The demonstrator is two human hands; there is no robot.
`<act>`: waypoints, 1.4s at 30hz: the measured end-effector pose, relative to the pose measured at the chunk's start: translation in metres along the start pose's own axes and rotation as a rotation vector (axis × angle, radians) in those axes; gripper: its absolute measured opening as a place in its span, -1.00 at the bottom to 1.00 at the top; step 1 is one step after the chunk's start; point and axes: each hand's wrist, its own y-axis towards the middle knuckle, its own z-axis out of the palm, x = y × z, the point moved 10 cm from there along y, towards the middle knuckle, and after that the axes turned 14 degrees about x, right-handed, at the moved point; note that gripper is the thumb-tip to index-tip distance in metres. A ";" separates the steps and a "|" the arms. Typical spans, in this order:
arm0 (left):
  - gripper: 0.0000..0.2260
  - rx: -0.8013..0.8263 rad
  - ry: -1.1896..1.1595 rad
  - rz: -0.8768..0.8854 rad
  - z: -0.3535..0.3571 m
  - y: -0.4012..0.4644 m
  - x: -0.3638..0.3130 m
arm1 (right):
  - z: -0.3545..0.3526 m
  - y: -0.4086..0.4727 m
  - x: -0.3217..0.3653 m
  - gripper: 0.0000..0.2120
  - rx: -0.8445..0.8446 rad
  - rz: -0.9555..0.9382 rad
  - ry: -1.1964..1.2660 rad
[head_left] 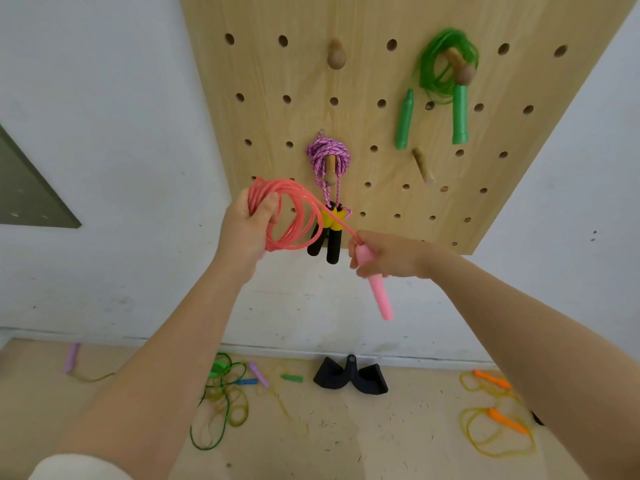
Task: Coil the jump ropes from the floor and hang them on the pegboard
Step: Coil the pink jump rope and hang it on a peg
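My left hand (247, 225) grips a coil of pink jump rope (294, 216) in front of the wooden pegboard (277, 74). My right hand (388, 254) holds that rope's pink handle (379, 296), which points down and to the right. A short stretch of rope runs taut between the two hands. On the board a green rope (446, 64) hangs coiled on an upper right peg. A purple rope (327, 155) with black and yellow handles hangs on a middle peg, just behind the pink coil.
Two pegs are bare: one at the top centre (336, 54), one lower right (423, 166). On the floor lie a tangle of green and yellow ropes (225, 396), a yellow rope with orange handles (495, 417), a purple handle (71, 356) and a black object (349, 375) by the wall.
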 end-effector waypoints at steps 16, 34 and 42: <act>-0.68 0.230 -0.286 -0.308 0.027 -0.011 0.058 | -0.042 -0.015 0.049 -0.88 -0.660 -0.555 0.925; -0.79 0.337 -0.066 -0.125 0.012 0.003 0.002 | -0.010 0.026 0.098 -0.50 -0.260 -0.465 0.624; -0.73 0.490 -0.195 -0.106 0.029 0.002 0.003 | -0.010 0.033 0.093 -0.51 -0.091 -0.243 0.495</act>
